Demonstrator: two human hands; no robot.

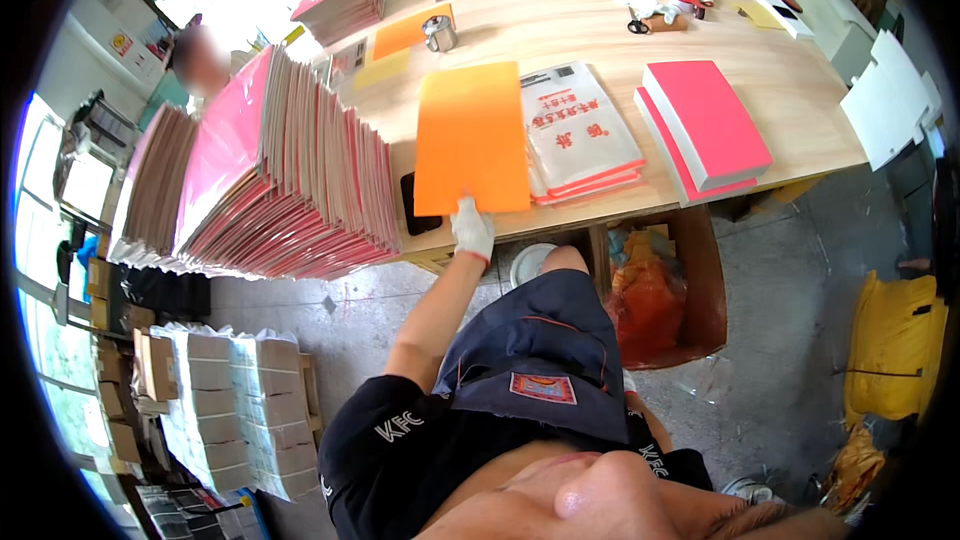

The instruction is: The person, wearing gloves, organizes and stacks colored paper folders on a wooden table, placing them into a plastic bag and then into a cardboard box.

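My left hand [472, 227], in a white glove with a red cuff, pinches the near edge of an orange paper sheet [472, 135] at the table's front edge. Beneath the sheet's left side a black phone [424, 224] shows in part. Touching the sheet on the right is a stack of clear plastic bags [588, 136] with red print and red lower edges. My right hand [629, 382] hangs low beside the apron, near the open drawer. Only a bit of its white glove and red cuff shows; its fingers are hidden.
Tall stacks of pink-covered pads [290, 170] crowd the table's left. Thick pink blocks [708, 125] lie at right. Farther back are a metal cup [438, 34] and scissors [637, 24]. An open drawer [705, 290] juts out below. Another person [200, 62] is at far left.
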